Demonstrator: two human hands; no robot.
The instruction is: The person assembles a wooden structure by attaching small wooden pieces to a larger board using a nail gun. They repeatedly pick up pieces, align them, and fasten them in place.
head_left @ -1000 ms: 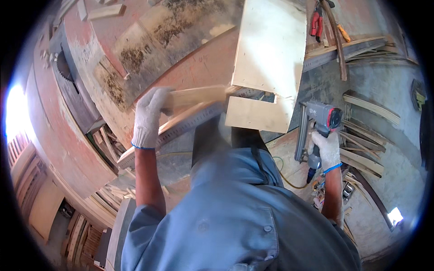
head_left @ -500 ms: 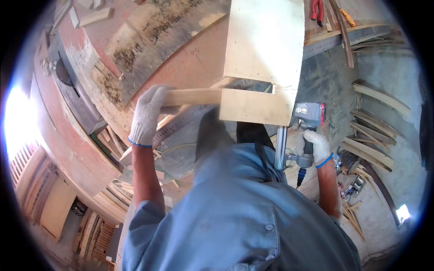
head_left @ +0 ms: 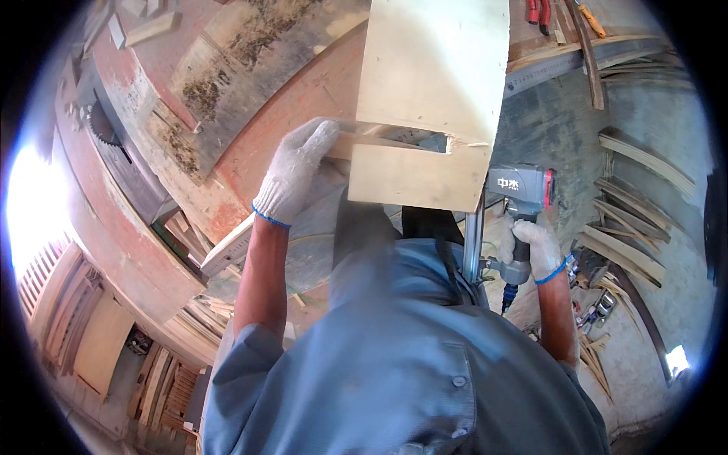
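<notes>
Gripping a narrow wooden strip point(head_left: 356, 144) at the centre of the frame, the gloved left hand point(head_left: 296, 171) is pressing it against the pale plywood box point(head_left: 432, 76) that fills the upper middle. The right hand point(head_left: 535, 246), right of centre and also gloved, is wrapping tightly around the handle of a grey nail gun point(head_left: 519, 193) — its body sitting just beside the box's lower right corner. Doing this well probably means holding the strip flush and keeping the left fingers well away from the gun's line of fire — with the nose square to the wood. A reddish workbench point(head_left: 152, 227) is curving down the left.
</notes>
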